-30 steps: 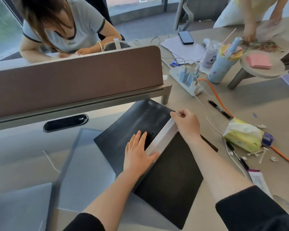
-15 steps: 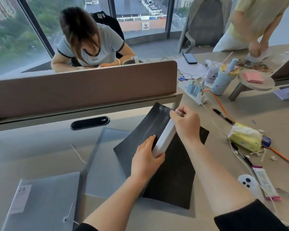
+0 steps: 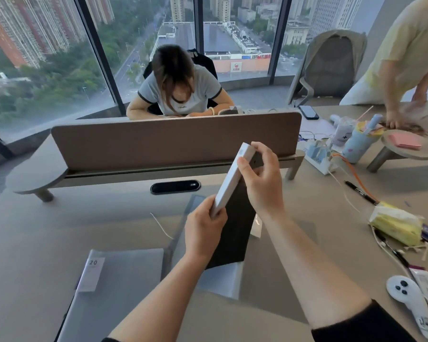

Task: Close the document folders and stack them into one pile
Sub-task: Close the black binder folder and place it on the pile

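Observation:
A black folder (image 3: 235,228) with a white spine hangs closed and upright above the desk, spine up. My left hand (image 3: 204,230) grips the spine's near end; my right hand (image 3: 260,183) pinches its far end. Under it a translucent grey folder (image 3: 223,275) lies open on the desk (image 3: 59,230). Another grey folder (image 3: 124,275), closed, with a label reading 20, lies at the near left.
A brown divider panel (image 3: 173,137) stands across the desk, with a seated person behind it. On the right lie a power strip (image 3: 319,154), a pen (image 3: 361,192), a yellow tissue pack (image 3: 395,225) and a white controller (image 3: 410,299). Another person leans over the far right corner.
The black folder lay open and flat; both hands folded it shut and lifted it by the spine off the desk. My head has tilted up, showing more of the room.

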Tool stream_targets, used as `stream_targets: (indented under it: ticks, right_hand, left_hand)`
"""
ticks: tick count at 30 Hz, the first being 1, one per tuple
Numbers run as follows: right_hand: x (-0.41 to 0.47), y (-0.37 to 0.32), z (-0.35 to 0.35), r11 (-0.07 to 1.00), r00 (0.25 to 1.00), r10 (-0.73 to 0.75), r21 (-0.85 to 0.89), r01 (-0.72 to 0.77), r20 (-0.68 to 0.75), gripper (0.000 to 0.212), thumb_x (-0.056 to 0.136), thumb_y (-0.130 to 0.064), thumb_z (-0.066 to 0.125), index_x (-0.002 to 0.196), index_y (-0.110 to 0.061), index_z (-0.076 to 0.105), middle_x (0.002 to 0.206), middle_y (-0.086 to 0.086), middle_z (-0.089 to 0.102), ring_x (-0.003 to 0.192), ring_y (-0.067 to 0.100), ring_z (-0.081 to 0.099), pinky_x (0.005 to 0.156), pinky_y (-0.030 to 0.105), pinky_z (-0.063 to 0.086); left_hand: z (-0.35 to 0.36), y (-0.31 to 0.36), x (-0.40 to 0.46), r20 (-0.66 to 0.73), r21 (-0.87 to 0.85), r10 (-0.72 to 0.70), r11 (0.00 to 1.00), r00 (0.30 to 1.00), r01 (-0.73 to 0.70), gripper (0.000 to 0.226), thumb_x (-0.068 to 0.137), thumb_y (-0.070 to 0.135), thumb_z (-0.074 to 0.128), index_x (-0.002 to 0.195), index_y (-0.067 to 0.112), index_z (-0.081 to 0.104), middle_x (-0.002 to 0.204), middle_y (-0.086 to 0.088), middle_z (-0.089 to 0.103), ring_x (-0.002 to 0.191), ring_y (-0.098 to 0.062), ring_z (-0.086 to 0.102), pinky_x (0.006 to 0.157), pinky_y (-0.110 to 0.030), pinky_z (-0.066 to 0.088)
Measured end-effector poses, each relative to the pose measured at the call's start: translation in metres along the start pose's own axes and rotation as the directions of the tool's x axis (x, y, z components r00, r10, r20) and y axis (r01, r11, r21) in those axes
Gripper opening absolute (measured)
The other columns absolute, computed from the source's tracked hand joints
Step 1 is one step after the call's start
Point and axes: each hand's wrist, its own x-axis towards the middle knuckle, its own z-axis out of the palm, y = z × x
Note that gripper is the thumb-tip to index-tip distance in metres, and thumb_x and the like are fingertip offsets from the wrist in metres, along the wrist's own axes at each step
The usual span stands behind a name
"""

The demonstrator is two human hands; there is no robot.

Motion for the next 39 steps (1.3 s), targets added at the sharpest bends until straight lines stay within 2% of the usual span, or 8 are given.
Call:
stream_targets:
  ticks: [5,8,11,17,24,27,33,39]
  right_hand:
    - [-0.02,0.003,0.021,0.998,0.997,0.067,-0.023,-0.066,0.042,0.056,0.094,-0.029,0.061,0.143,-0.037,0.036,0.149,-0.009,0.036,0.11,0.011,0.057,0.082,0.02,0.055]
    - [-0.033,0.017,0.032,0.973,0.983,0.173,-0.162,-0.162,0.059,0.061,0.093,-0.027,0.062,0.146,-0.035,0.033,0.153,-0.007,0.034,0.135,0.015,0.04,0.11,0.035,0.042]
    - [-0.05,0.03,0.037,0.933,0.948,0.307,-0.219,-0.284,0.08,0.064,0.094,-0.029,0.06,0.15,-0.027,0.029,0.154,-0.002,0.035,0.142,0.02,0.033,0.114,0.038,0.03]
    - [-0.096,0.046,0.055,0.841,0.814,0.54,-0.18,-0.511,0.214,0.061,0.096,-0.028,0.054,0.151,-0.026,0.027,0.132,0.002,0.055,0.119,0.023,0.054,0.095,0.035,0.044]
    - [-0.151,0.071,0.082,0.795,0.714,0.605,-0.312,-0.52,0.352,0.047,0.092,-0.023,0.059,0.138,-0.022,0.047,0.117,-0.005,0.063,0.098,0.012,0.058,0.083,0.025,0.044]
    - [-0.171,0.08,0.095,0.79,0.691,0.612,-0.343,-0.508,0.386,0.035,0.092,-0.019,0.06,0.127,-0.022,0.054,0.112,-0.006,0.063,0.102,0.017,0.061,0.081,0.025,0.047]
    - [-0.204,0.096,0.115,0.762,0.642,0.636,-0.481,-0.433,0.428,0.019,0.09,-0.015,0.059,0.104,-0.026,0.053,0.081,-0.018,0.05,0.09,0.015,0.056,0.072,0.027,0.042]
    - [-0.232,0.11,0.129,0.729,0.585,0.674,-0.537,-0.425,0.451,0.027,0.088,-0.022,0.059,0.115,-0.025,0.057,0.089,-0.015,0.056,0.087,0.012,0.058,0.059,0.02,0.038]
  left_hand:
    - [-0.049,-0.009,0.007,-0.016,-0.138,-0.06,0.989,0.998,0.057,0.005,0.096,0.012,0.065,0.095,0.014,0.069,0.092,-0.015,0.07,0.08,-0.024,0.065,0.075,-0.042,0.06]
    - [-0.077,-0.017,0.008,-0.001,-0.243,-0.114,0.964,0.993,0.11,0.015,0.098,0.012,0.065,0.091,0.026,0.068,0.089,0.001,0.071,0.079,-0.006,0.065,0.071,-0.022,0.06]
    - [-0.101,-0.031,0.006,-0.027,-0.313,-0.21,0.93,0.977,0.192,0.01,0.097,0.015,0.066,0.088,0.016,0.07,0.082,0.002,0.071,0.074,-0.009,0.066,0.065,-0.018,0.06]
    - [-0.14,-0.076,-0.015,-0.081,-0.326,-0.392,0.879,0.916,0.347,0.014,0.097,0.022,0.066,0.088,0.011,0.068,0.085,-0.003,0.07,0.081,-0.019,0.067,0.06,-0.02,0.058]
    - [-0.17,-0.137,-0.051,-0.091,-0.339,-0.608,0.763,0.788,0.55,0.021,0.096,0.027,0.069,0.092,0.007,0.071,0.083,-0.006,0.073,0.074,-0.021,0.069,0.059,-0.026,0.055]
    - [-0.179,-0.158,-0.066,-0.097,-0.283,-0.64,0.752,0.762,0.595,0.019,0.097,0.028,0.068,0.093,0.01,0.071,0.088,-0.008,0.075,0.081,-0.026,0.071,0.066,-0.032,0.056]
    - [-0.187,-0.181,-0.091,-0.233,0.046,-0.649,0.737,0.724,0.675,0.046,0.097,0.029,0.064,0.062,0.015,0.038,0.063,-0.001,0.046,0.057,-0.018,0.042,0.054,-0.033,0.032]
    - [-0.196,-0.204,-0.11,-0.242,0.239,-0.635,0.694,0.734,0.679,0.033,0.097,0.038,0.059,0.087,0.006,0.061,0.088,-0.009,0.065,0.079,-0.026,0.061,0.06,-0.035,0.042]
